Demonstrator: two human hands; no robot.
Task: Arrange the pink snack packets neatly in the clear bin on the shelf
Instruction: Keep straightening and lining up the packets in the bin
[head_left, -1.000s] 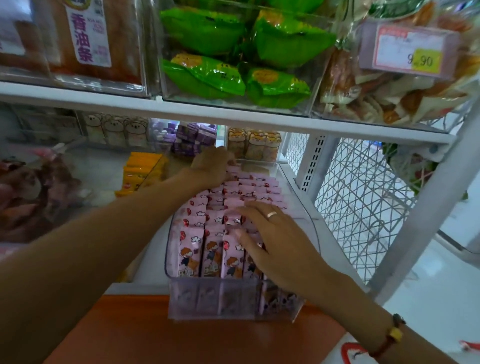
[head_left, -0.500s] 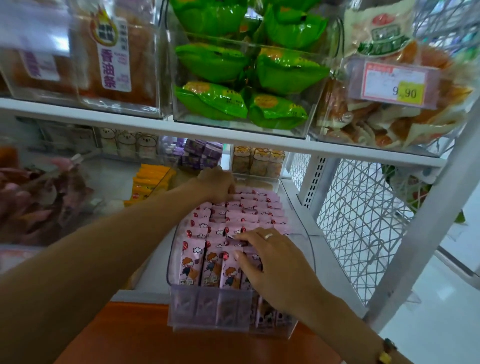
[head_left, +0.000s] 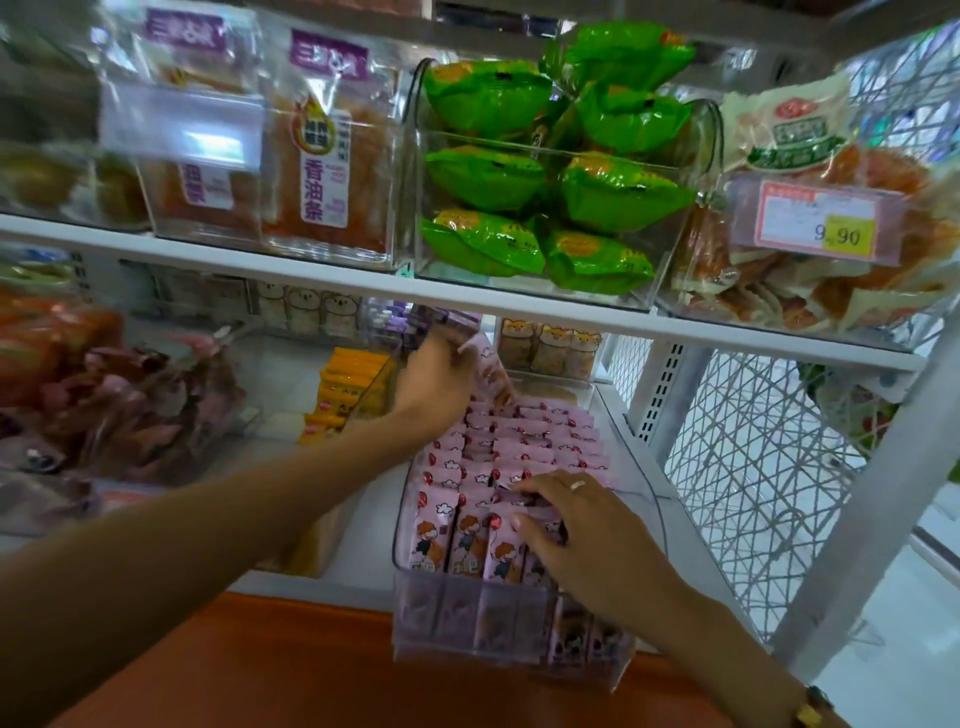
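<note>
Pink snack packets (head_left: 511, 457) fill the clear bin (head_left: 644, 486) in rows under my hands. Beyond my left hand (head_left: 436, 382) sit orange packets (head_left: 340, 389) in the neighbouring bin, and the shelf above (head_left: 311, 273), carrying green bags (head_left: 550, 182), hangs low over it. My left hand pinches one pink packet (head_left: 485, 364) lifted above the back rows. My right hand (head_left: 587, 530) lies flat, fingers spread, on the front rows.

left hand (head_left: 436, 382) | rose off rows | now pinches pink packet (head_left: 488, 369) above bin (head_left: 636, 486)
</note>
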